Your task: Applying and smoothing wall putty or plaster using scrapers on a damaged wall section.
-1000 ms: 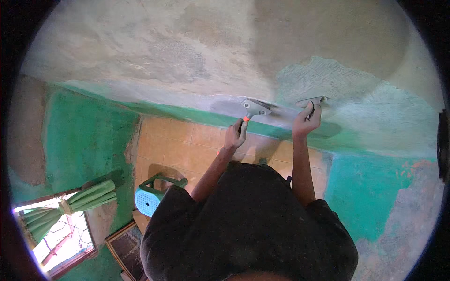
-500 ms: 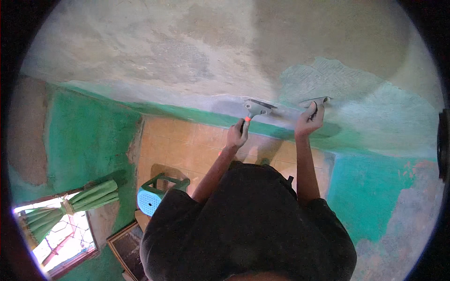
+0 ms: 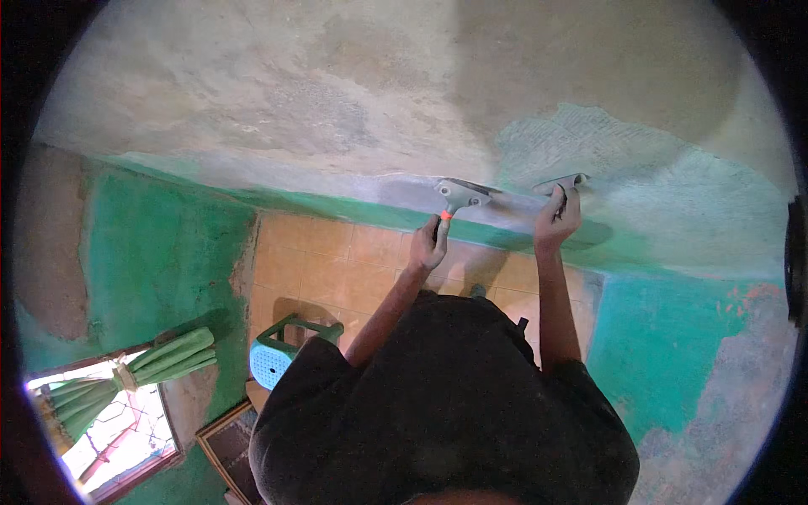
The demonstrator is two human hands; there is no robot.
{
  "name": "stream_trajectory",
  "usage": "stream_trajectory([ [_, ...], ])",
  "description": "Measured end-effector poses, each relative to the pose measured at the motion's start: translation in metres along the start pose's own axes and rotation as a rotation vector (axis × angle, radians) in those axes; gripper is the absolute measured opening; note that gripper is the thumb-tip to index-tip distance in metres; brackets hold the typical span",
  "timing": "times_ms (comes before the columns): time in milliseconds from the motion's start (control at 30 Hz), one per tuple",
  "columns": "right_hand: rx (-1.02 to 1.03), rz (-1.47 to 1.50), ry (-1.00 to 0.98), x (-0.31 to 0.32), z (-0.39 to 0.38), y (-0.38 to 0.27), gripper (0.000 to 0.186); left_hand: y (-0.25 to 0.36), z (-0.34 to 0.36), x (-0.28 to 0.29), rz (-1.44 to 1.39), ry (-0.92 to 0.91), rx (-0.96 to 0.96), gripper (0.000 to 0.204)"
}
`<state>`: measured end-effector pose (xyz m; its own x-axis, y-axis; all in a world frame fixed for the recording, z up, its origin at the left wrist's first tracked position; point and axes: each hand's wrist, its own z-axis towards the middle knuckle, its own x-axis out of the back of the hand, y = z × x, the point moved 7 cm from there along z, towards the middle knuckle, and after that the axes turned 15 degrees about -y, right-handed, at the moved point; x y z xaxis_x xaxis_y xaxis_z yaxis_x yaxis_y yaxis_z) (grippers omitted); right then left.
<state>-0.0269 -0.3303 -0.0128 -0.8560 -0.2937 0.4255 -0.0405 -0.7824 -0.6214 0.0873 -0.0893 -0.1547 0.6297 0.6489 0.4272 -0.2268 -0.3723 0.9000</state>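
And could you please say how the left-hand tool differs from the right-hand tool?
The left-hand tool shows an orange band; the right-hand tool shows none. The left-hand tool extends beyond the left hand; the right-hand tool sits close against the right hand. Both look mainly grey.

The orange tiled floor (image 3: 328,257) carries a blue-topped plastic stool (image 3: 268,360).

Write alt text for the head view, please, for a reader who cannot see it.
A person's left hand holds a wide gray scraper and the right hand another gray tool, both at a patchy wall. A blue-topped stool stands on orange floor tiles at lower left.
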Motion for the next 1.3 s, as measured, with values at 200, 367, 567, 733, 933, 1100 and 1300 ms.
stream_trajectory([
  [200,-0.051,0.051,-0.065,-0.002,0.005,-0.007,0.007,-0.012,0.002,0.0,-0.019,0.053,-0.085,0.039],
  [367,-0.091,0.069,-0.135,-0.003,0.006,-0.003,0.008,-0.005,0.0,-0.005,0.017,0.048,-0.056,0.032],
  [567,-0.056,0.096,-0.109,-0.001,0.008,-0.009,0.007,0.01,0.001,-0.007,0.06,0.012,-0.078,0.029],
  [733,-0.067,0.108,-0.122,-0.003,0.007,-0.006,0.007,0.006,-0.001,-0.011,0.075,0.031,-0.072,0.026],
  [933,-0.027,0.09,-0.094,-0.001,0.006,-0.004,0.013,0.019,0.002,-0.014,0.102,0.003,-0.105,0.029],
  [1100,-0.024,0.199,-0.108,-0.004,0.008,-0.003,0.012,0.003,0.003,-0.017,0.13,0.0,-0.108,0.027],
  [1300,0.031,0.12,-0.146,0.005,0.013,-0.011,0.009,0.021,0.0,-0.024,0.109,0.003,-0.111,0.028],
])
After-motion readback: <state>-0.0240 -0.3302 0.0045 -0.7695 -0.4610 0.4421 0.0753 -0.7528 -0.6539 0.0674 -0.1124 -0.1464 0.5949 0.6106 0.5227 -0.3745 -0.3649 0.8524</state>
